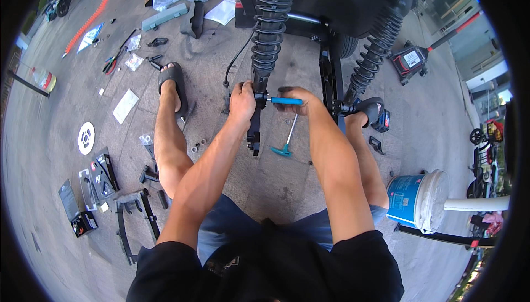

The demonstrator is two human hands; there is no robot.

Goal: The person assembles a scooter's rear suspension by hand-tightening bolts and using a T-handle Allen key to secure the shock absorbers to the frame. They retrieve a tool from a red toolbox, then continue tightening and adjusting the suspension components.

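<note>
My left hand (242, 102) is closed around the lower end of a black coil-spring shock absorber (269, 31), beside a black bracket (254, 136) that hangs below it. My right hand (301, 96) is closed about the blue handle of a T-handle hex key (287, 101). The key's shaft points left into the bolt area at the foot of the shock. Below that hand a second T-handle hex key (282, 151) with a teal handle shows; its shaft runs up to the hand, and I cannot tell whether it touches.
A second shock absorber (375, 51) and a black arm (329, 75) stand to the right. A floor jack (411, 59) and a white-and-blue bucket (417, 197) are farther right. On the left lie a brake disc (86, 138), a metal frame (135, 213), pliers (112, 63) and open boxes (105, 172).
</note>
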